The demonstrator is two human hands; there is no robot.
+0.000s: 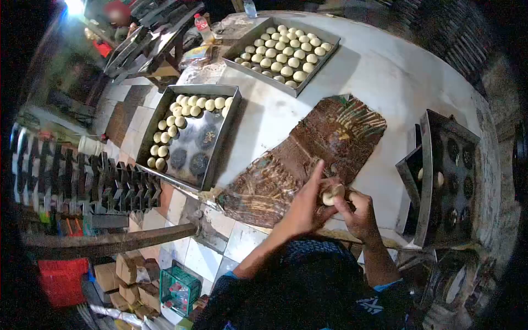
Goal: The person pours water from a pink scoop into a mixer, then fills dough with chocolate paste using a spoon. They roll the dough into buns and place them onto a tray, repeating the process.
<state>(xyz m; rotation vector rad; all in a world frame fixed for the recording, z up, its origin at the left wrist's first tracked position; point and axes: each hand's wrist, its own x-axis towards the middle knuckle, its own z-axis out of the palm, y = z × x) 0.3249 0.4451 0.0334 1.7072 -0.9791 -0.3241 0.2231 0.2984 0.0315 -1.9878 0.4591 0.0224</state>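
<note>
A small pale piece of dough point(331, 196) sits between my two hands, close to the front edge of the table. Cradling it from the left is my left hand point(307, 209), with one finger stretched up and away. My right hand point(360, 215) has its fingers curled and its thumb pressed to the dough. Just beyond the hands lies a slab of dark brown paste point(335, 132), its surface rough and streaked with grooves. Whether paste is inside the dough cannot be made out.
A metal tray point(237, 113) at left is partly lined with dough balls. Another tray point(335, 47) behind holds several rows. Tilted trays point(426, 181) stand at right on the white table point(396, 71). A plastic bottle point(203, 27) is at the back; a green crate point(179, 291) is below.
</note>
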